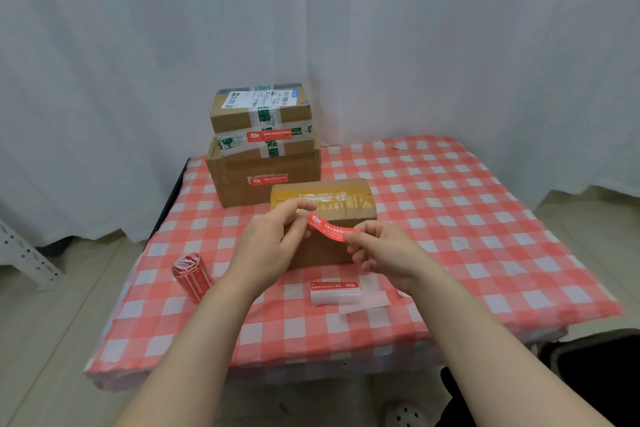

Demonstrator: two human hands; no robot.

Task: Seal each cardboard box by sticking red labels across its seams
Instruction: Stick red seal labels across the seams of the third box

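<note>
The left hand pinches one end of a red label between thumb and fingers, and the right hand pinches the other end. The label is stretched between them in the middle of the frame, printed side toward the camera. I think it is held tight so that the sticky side does not fold on itself before it goes down.

Directly behind the label stands the front box. Its top has pale tape, and no red label shows on it. The label hangs just before its upper front edge, but whether it already touches the cardboard I cannot tell from this angle.

Behind it, toward the upper left, the upper box sits on the lower box. Each carries a red label on its front, so they seem finished.

Below the hands lies a small stack of labels on pale backing paper. A roll of labels lies at the left on the desk, which has a red checked cloth. Nothing stands between the label and the front box.
</note>
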